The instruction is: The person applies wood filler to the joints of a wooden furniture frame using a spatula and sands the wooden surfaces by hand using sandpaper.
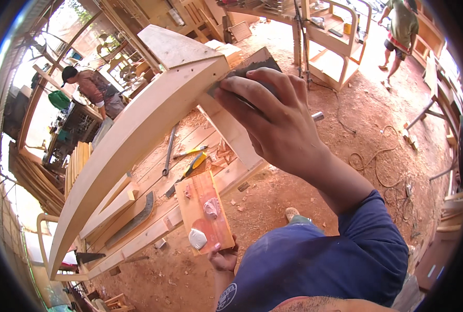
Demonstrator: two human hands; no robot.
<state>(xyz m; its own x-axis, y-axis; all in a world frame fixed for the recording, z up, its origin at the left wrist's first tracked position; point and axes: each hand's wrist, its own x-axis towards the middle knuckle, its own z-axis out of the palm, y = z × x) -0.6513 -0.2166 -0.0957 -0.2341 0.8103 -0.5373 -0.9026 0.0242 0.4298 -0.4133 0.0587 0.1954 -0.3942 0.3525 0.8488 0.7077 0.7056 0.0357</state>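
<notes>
My right hand (262,104) has its fingers pressed on a thin, dark, flat scraper-like piece (257,58), against the upper end of a curved pale wooden member (132,130) of a chair-like frame. Low in the middle, my left hand (223,257) grips the edge of a small wooden board (195,192) carrying a pale pink lump of paste (210,207) and a whitish one (197,238). On the plank worktop (153,218) beside that board lie yellow-handled tools (194,165), a long metal tool (170,151), a dark curved piece (132,223) and shavings.
A person in a cap (93,91) works at a cluttered bench at left; another person (400,31) walks at upper right. Wooden frames (335,73) and stacked timber (41,182) surround the worktop. A cord (377,156) lies on the shaving-strewn dirt floor (346,135).
</notes>
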